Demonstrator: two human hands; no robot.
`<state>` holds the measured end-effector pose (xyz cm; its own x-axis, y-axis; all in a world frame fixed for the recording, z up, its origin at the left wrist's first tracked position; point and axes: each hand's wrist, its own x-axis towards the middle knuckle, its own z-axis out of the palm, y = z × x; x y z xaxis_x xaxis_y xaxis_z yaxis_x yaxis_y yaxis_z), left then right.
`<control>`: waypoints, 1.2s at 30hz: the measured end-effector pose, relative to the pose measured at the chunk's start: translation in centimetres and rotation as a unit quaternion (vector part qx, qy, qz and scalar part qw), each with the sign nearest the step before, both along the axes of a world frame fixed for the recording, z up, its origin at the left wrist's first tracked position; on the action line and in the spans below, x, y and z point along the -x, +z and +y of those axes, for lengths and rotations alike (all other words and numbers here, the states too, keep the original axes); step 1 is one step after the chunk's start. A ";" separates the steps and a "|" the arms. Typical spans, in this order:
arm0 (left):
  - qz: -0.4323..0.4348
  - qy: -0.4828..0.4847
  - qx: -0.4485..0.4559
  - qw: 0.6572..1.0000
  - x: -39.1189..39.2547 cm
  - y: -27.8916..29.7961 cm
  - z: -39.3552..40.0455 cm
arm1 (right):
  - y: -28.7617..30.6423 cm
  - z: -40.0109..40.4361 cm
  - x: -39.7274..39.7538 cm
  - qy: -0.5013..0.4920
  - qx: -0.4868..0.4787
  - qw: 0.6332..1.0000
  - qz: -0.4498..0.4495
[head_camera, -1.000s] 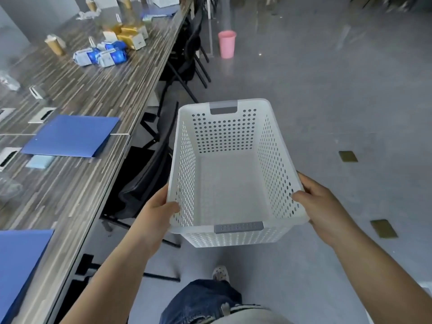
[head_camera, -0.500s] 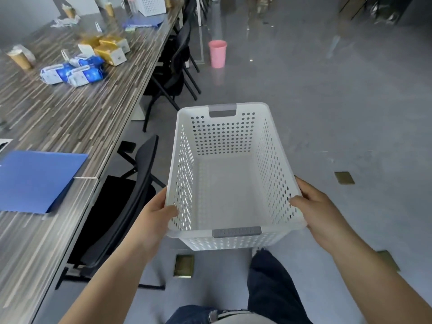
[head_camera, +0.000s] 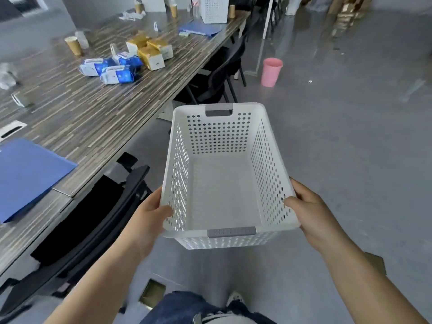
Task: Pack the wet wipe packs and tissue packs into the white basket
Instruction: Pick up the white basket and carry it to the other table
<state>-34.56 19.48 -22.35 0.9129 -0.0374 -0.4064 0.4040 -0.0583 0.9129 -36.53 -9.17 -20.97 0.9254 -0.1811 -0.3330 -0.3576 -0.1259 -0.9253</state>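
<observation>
Both hands carry the basket (head_camera: 224,195) in the air over the floor, just off the desk's (head_camera: 77,118) right edge. Left hand (head_camera: 149,216) grips the rim at the near-left corner, thumb inside the wall; right hand (head_camera: 311,213) grips the near-right corner the same way. Basket is empty, grey handles at near & far ends. Blue/white wipe packs (head_camera: 112,69) lie in a cluster mid-desk, well apart from the basket; yellow tissue packs (head_camera: 152,52) just behind them, touching. Blue folder (head_camera: 25,174) at the desk's near edge w/ a black chair (head_camera: 98,220) tucked below. Pink bin (head_camera: 271,72) on the floor ahead
</observation>
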 end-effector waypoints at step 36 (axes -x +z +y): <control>0.018 0.365 -0.001 0.931 -32.2 1.3 5.6 | -0.6 11.2 -50.6 0.329 -0.030 0.944 0.000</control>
